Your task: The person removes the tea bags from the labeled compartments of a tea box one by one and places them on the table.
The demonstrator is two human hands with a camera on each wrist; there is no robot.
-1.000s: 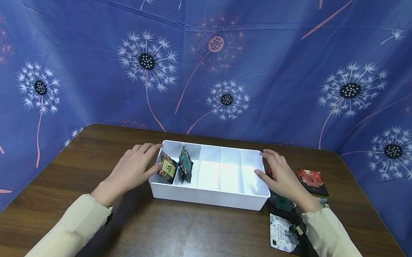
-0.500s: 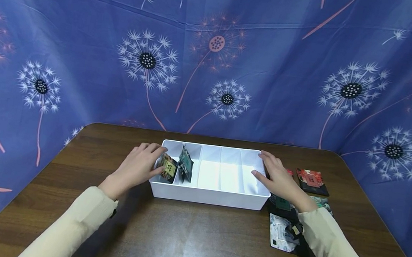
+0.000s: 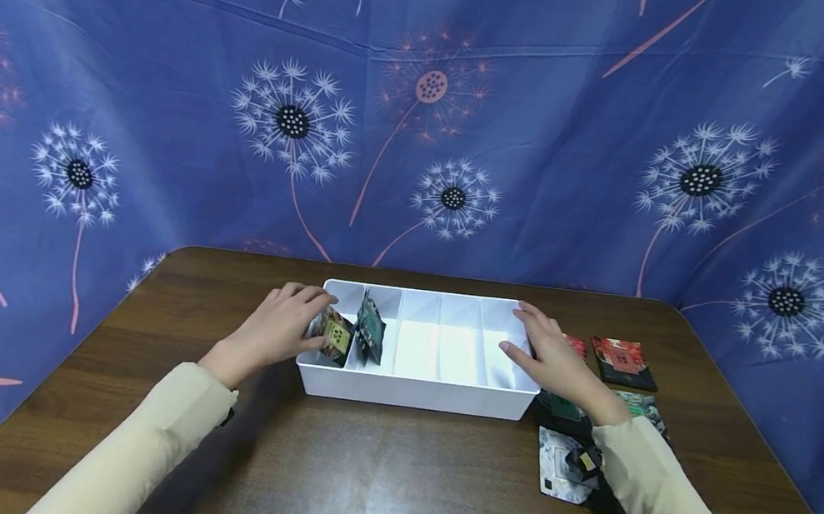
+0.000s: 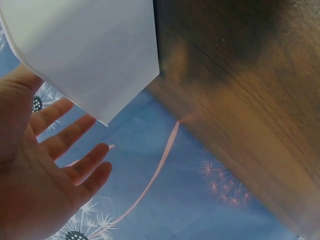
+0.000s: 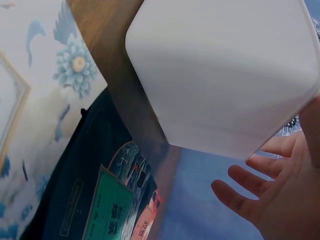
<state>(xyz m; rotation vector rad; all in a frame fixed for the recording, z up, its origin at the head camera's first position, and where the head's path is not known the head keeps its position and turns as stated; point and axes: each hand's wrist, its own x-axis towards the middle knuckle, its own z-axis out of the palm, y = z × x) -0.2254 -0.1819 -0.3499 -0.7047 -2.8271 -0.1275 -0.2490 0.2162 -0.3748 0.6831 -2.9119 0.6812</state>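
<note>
From the head, a white box (image 3: 416,393) with slots sits on the brown table (image 3: 374,471). The left hand (image 3: 270,328) and right hand (image 3: 560,358) are at its two ends, fingers spread. A yellow-label packet (image 3: 338,336) leans in the far left slot, a green packet (image 3: 371,330) in the next. The right arm hides some flat packets beside the box.

The left wrist view shows loose fingers, two tips behind the box's edge; I can't tell how firmly they touch.

The right wrist view shows blue flowers on a white packet (image 5: 50,85), and a dark packet (image 5: 107,205) near it.
</note>
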